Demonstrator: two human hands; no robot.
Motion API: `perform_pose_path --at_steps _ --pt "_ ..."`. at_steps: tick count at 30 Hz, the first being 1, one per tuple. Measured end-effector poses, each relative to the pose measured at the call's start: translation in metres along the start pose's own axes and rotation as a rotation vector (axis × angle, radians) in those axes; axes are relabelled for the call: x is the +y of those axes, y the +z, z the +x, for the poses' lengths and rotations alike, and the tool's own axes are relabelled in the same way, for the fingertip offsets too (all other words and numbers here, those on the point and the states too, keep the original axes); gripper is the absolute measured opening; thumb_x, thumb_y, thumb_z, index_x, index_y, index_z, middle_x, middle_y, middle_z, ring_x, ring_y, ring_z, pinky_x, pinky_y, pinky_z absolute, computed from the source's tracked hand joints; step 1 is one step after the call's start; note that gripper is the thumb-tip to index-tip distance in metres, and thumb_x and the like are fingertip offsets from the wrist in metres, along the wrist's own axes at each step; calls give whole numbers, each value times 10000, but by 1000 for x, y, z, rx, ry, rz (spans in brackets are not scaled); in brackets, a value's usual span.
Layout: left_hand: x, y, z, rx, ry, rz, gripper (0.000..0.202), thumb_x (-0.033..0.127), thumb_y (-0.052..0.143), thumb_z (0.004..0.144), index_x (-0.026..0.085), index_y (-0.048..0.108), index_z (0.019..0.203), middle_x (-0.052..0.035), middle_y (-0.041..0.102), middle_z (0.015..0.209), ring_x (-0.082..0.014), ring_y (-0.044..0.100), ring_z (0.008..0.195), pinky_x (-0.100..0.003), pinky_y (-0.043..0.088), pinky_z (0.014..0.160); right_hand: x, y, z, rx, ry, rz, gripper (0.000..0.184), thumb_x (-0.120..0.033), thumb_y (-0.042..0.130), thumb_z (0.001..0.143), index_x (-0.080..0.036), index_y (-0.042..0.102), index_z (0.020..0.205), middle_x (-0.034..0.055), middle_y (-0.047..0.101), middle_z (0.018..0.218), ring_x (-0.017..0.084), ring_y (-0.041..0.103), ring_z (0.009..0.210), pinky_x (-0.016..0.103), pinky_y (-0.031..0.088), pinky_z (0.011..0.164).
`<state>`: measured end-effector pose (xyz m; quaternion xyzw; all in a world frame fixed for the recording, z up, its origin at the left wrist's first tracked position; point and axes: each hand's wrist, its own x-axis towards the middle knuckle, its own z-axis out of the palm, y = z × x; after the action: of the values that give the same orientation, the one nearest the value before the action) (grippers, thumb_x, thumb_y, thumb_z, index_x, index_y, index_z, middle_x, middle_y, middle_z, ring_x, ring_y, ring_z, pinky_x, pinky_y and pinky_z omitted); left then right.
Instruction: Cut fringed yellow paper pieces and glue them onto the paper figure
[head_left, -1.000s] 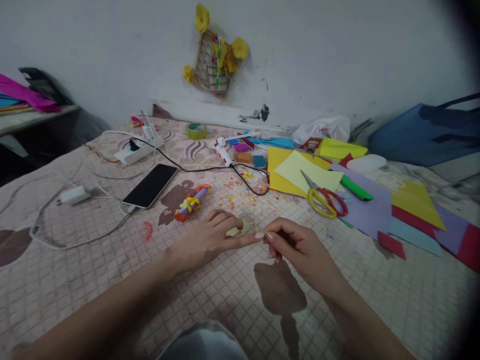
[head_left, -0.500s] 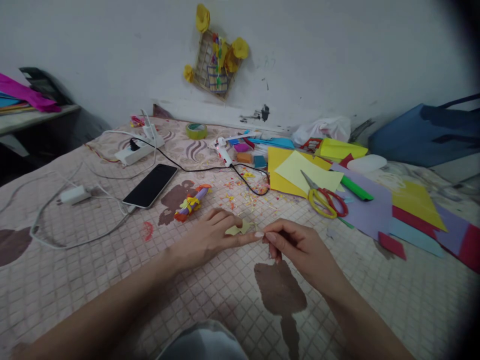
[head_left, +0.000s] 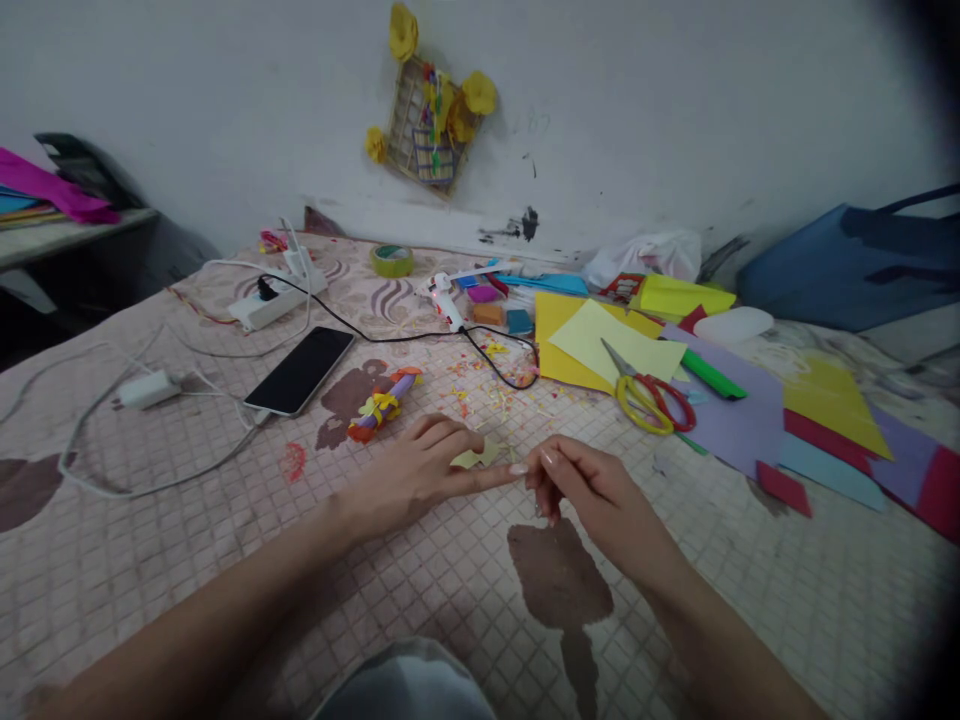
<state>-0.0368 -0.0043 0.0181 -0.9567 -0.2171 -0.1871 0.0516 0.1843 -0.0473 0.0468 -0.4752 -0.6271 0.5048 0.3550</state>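
My left hand lies low over the table, its index finger stretched to the right and the other fingers apart. Just behind that finger rests a small pale yellow paper piece, partly hidden by the hand. At the tip of the index finger is my right hand, its fingers curled and pinched together. Whatever they hold, if anything, is too small to make out. Beyond my left hand lies a purple paper roll with orange ends and a yellow paper piece around its middle.
A phone and a white power strip with cables lie left. A glue gun and green tape roll stand at the back, with paper scraps in front. Scissors rest on coloured sheets at right.
My right thumb has lifted slightly away from the left index fingertip. The left hand stays in place, and the things on the table have not moved.
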Motion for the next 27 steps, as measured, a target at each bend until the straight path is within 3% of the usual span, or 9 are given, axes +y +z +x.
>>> perform_pose_path --at_steps 5,9,11,12,15,18,22,27 --pt "-2 2 -2 46 -58 -28 497 112 464 882 342 405 1318 -42 557 1079 -202 476 985 -399 381 884 8 -2 3 106 -10 -125 283 -379 467 890 -199 480 673 -49 436 554 101 418 496 223 350 469" --pt "-6 6 -4 307 -314 -239 172 145 519 858 192 548 1021 -47 571 936 -168 525 891 -331 443 789 25 -7 13 251 -78 -394 380 -372 427 902 -204 400 562 -53 362 502 107 368 489 239 284 473" --pt "-6 7 -4 397 -431 -341 26 148 532 845 173 523 847 -22 563 824 -142 533 795 -291 450 714 33 -5 19 237 -93 -491 357 -354 472 882 -201 425 564 -48 399 505 113 401 502 242 299 489" --pt "-6 7 -4 410 -481 -369 59 146 531 841 172 504 795 -10 555 781 -131 527 748 -275 442 677 37 -3 22 220 -108 -519 298 -321 508 863 -198 459 596 -42 443 540 117 430 523 242 321 504" --pt "-3 6 -2 380 -585 -427 159 174 527 837 170 461 692 11 529 696 -110 493 650 -250 404 606 43 10 27 165 -190 -571 41 -183 577 792 -200 545 812 -5 552 775 131 515 639 253 408 599" --pt "0 5 -1 330 -678 -527 252 228 508 850 170 431 617 25 493 612 -97 454 575 -232 372 545 45 22 29 139 -241 -638 189 -146 584 765 -213 534 934 31 545 926 152 545 728 278 450 657" --pt "2 6 -1 248 -821 -677 311 332 458 882 157 496 628 12 521 585 -103 473 556 -223 367 508 48 29 33 141 -243 -747 139 -134 540 780 -208 520 895 50 533 933 185 552 799 301 469 683" --pt "3 6 1 238 -815 -781 215 299 477 871 146 563 748 -12 585 690 -115 541 643 -225 421 563 52 27 35 142 -277 -802 133 -89 444 816 -198 520 819 65 546 891 200 549 823 315 462 724"
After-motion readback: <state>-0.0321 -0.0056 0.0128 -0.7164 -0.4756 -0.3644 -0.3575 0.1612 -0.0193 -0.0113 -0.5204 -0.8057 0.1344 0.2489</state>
